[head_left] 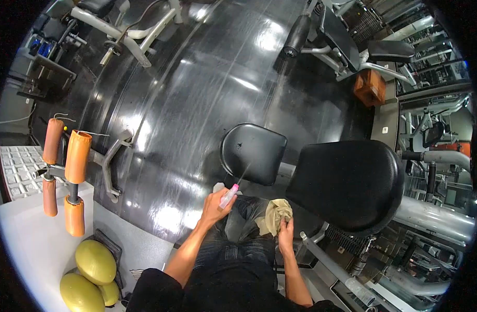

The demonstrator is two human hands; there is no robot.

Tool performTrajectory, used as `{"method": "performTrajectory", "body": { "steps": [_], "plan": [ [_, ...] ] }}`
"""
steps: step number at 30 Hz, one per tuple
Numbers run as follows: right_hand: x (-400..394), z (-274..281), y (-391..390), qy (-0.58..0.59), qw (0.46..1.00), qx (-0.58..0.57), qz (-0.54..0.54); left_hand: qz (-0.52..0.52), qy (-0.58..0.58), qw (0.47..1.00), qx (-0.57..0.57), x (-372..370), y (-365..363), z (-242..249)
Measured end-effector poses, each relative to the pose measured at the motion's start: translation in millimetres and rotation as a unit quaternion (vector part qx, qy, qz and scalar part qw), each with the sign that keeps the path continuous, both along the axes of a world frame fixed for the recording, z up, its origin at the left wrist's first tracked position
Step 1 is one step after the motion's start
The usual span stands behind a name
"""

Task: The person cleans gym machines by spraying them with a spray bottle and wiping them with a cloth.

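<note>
My left hand (213, 209) is wrapped round a small clear spray bottle (227, 198) with a pink top. The bottle tilts toward the black padded seat (255, 152) just beyond it, and a faint streak of mist shows over the seat's near edge. A crumpled yellowish cloth (272, 217) is gripped in my right hand (285, 235), low in front of my legs. To the right of the seat stands a larger black padded backrest (347, 184), apart from both hands. The fingers under the cloth are partly hidden.
Orange foam rollers (78, 156) on a metal stand are at the left, above several green balls (95, 261). A bench machine (340, 39) and a wooden box (370, 87) stand at the upper right. Mirrors line the right side; dark shiny flooring (197, 104) lies ahead.
</note>
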State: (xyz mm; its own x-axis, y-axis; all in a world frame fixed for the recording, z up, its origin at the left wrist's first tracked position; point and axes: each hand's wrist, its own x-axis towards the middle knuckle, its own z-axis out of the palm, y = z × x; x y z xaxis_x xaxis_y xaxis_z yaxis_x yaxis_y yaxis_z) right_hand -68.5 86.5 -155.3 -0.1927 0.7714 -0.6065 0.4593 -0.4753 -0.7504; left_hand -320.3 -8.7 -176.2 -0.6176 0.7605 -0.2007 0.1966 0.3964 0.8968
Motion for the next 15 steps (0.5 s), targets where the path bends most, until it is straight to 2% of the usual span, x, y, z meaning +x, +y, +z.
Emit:
{"method": "performTrajectory", "body": {
  "steps": [8, 10, 12, 13, 15],
  "plan": [
    [-9, -7, -5, -0.003, 0.999, -0.02, -0.028, -0.066, 0.0, 0.998, -0.025, 13, 6, -8],
    [-13, -6, -2, -0.032, 0.999, -0.024, 0.002, -0.071, 0.01, 0.997, -0.021, 17, 5, -13],
    [-20, -7, 2, -0.033, 0.999, -0.015, 0.009, 0.008, 0.04, 0.999, -0.016, 15, 4, -14],
    [-24, -9, 2, -0.034, 0.999, -0.007, 0.016, 0.006, 0.04, 0.999, -0.016, 12, 0, -14],
    [-28, -19, 8, -0.037, 0.999, 0.001, 0.023, 0.004, 0.024, 0.995, -0.097, 6, -7, -11]
  ]
}}
